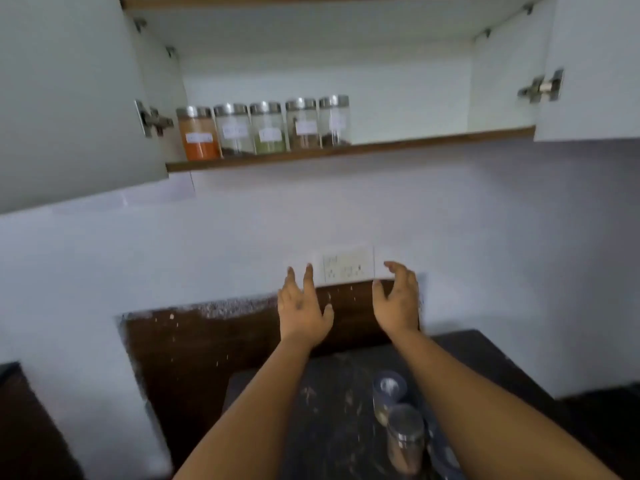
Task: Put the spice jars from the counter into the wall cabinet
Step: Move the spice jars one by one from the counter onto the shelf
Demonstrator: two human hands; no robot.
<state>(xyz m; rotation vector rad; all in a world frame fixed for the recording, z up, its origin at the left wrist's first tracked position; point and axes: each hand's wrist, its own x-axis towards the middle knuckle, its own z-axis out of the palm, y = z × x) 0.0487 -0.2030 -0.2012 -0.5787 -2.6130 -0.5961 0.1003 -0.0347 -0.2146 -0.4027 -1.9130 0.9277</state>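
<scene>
Hovering mid-frame, left hand (302,308) and right hand (398,299) both spread, holding nothing. Five spice jars (265,128) line the wall cabinet (346,150) shelf, upper left; two jars (398,417) on counter (311,410), bottom centre.

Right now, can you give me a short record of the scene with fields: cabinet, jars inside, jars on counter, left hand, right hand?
cabinet: wall cabinet, both doors open
jars inside: five jars in a row at the left of the shelf, upright, lids on; right part of the shelf bare
jars on counter: at least two jars with metal lids, between the forearms; blurred
left hand: open, holding nothing, raised in front of the wall
right hand: open, fingers curled, holding nothing
wall: socket plate behind the hands
</scene>
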